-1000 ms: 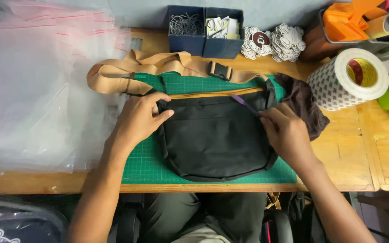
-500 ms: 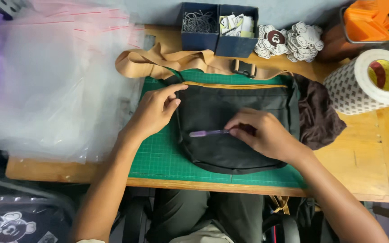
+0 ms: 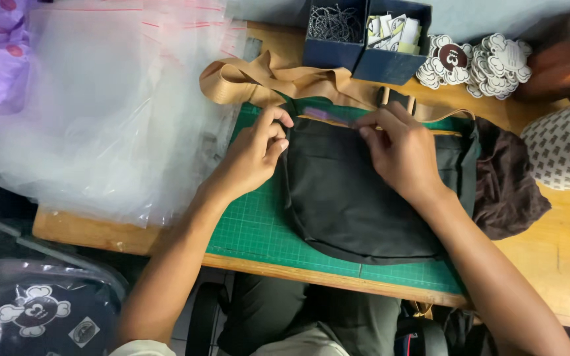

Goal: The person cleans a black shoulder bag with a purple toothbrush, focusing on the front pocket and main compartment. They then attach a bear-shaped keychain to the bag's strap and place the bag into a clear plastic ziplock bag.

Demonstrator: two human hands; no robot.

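Right now, right hand (image 3: 400,148) fingers (image 3: 371,120) pinch a thin purple tool (image 3: 328,115) at the black bag (image 3: 364,191)'s top edge, 12 o'clock on the green mat (image 3: 258,231). Left hand (image 3: 255,155) fingers curl, pinching the bag's corner. Risk: tool slips and snags the fabric. Half a second earlier it lay mid-bag.

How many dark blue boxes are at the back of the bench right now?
2. The left box holds a tangle of grey wire or chain; the right box touches its right side and holds paper tags. Both stand behind the tan strap. Others may sit out of frame.
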